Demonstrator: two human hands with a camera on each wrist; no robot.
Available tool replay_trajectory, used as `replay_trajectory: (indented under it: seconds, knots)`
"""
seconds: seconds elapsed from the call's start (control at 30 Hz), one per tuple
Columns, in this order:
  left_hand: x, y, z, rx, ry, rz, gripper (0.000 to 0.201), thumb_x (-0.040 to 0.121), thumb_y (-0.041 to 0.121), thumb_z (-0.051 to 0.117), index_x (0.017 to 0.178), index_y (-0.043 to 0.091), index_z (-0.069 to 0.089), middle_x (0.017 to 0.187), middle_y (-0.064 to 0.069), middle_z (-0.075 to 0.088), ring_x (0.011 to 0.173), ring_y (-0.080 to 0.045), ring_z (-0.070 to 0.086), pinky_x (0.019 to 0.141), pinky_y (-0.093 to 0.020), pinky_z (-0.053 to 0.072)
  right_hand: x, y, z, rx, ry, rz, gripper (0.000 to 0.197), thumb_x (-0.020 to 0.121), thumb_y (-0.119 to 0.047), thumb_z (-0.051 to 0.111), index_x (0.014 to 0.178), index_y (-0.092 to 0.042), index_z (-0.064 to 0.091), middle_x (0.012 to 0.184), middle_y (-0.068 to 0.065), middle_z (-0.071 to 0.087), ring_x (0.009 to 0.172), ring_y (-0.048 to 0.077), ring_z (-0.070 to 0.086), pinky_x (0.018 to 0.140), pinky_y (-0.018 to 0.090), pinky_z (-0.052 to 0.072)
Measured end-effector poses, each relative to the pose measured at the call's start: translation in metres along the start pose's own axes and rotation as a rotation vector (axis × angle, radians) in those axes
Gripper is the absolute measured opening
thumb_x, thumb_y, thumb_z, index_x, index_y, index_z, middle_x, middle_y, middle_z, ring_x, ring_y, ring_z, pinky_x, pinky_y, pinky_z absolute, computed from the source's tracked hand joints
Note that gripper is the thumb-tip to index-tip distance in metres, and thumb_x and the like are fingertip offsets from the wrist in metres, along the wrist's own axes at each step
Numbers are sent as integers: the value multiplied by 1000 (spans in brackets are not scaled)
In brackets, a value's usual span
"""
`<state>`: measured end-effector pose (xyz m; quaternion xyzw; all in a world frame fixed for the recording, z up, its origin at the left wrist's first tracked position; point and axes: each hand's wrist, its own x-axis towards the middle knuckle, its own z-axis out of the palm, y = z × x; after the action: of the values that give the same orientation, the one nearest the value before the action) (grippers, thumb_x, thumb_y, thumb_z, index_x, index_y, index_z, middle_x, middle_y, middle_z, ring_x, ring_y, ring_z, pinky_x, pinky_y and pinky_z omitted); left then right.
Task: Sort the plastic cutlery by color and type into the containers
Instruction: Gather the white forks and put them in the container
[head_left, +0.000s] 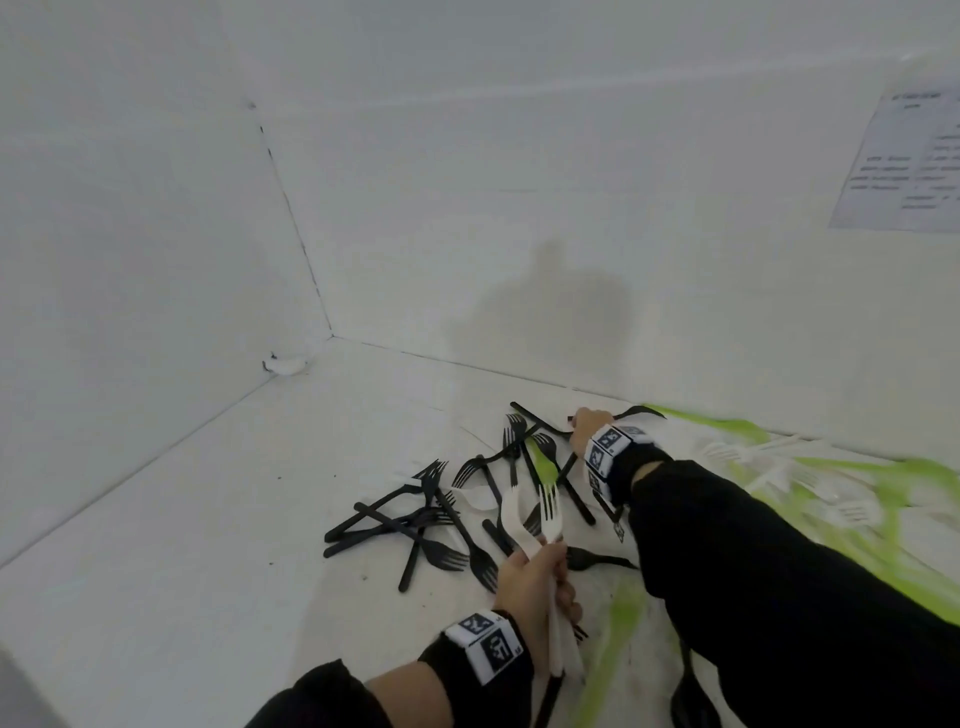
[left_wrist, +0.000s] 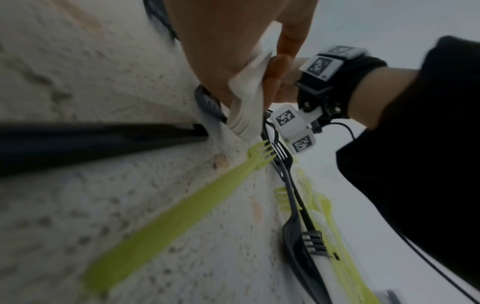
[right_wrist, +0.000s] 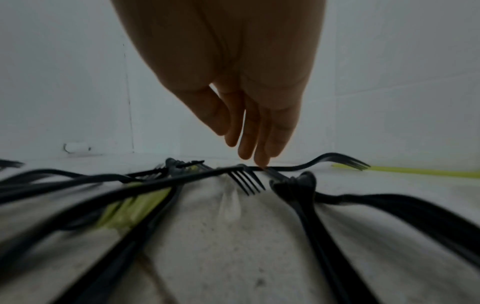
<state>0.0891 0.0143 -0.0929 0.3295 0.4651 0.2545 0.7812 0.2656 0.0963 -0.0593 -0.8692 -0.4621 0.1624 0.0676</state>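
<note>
My left hand (head_left: 540, 582) grips a bundle of white plastic cutlery (head_left: 548, 519), a fork and others, standing upright; in the left wrist view the white handles (left_wrist: 246, 98) are pinched between thumb and fingers. My right hand (head_left: 587, 423) reaches to the far side of a pile of black forks (head_left: 431, 514). In the right wrist view its straight fingers (right_wrist: 249, 133) point down and a fingertip touches the handle of a black fork (right_wrist: 324, 162). A green fork (head_left: 545, 465) lies in the pile, another green fork (left_wrist: 182, 209) near my left hand.
The cutlery lies on a white speckled surface (head_left: 208, 519) in a corner of white walls (head_left: 467, 208). White forks (head_left: 831, 504) and green pieces are spread at the right. A printed paper sheet (head_left: 904, 161) hangs on the right wall. No container shows.
</note>
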Motion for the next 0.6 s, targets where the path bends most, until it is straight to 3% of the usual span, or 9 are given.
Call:
replay_trajectory:
  seconds: [0.13,0.27,0.47,0.6]
  knots:
    - [6,2,-1,10,-2,-27,7,93,5,50,87,7,46,49,-4,41,33,-14,32,40,-17,30,16,-4,4,0,-11,-9,28,98,-17,40,117,-6,57,122,11,60,115,27,57,92,31,46]
    - [11,1,0,2,-26,-55,20,96,15,51,80,9,41,51,-4,42,35,-14,33,41,-19,29,27,-3,13,48,-19,58,35,91,-32,54,111,-4,62,117,12,63,110,26,59,81,27,44]
    - [16,-3,6,10,-33,-35,24,95,18,54,76,8,42,49,-1,43,34,-12,36,41,-19,31,21,0,11,131,-18,119,42,88,-28,59,122,-4,56,130,16,54,121,30,51,97,35,42]
    - [16,-4,9,34,-33,-21,21,93,18,57,81,9,42,50,0,43,35,-12,36,41,-19,33,16,2,3,179,6,94,29,87,-28,59,104,-5,61,118,12,62,110,30,58,90,33,45]
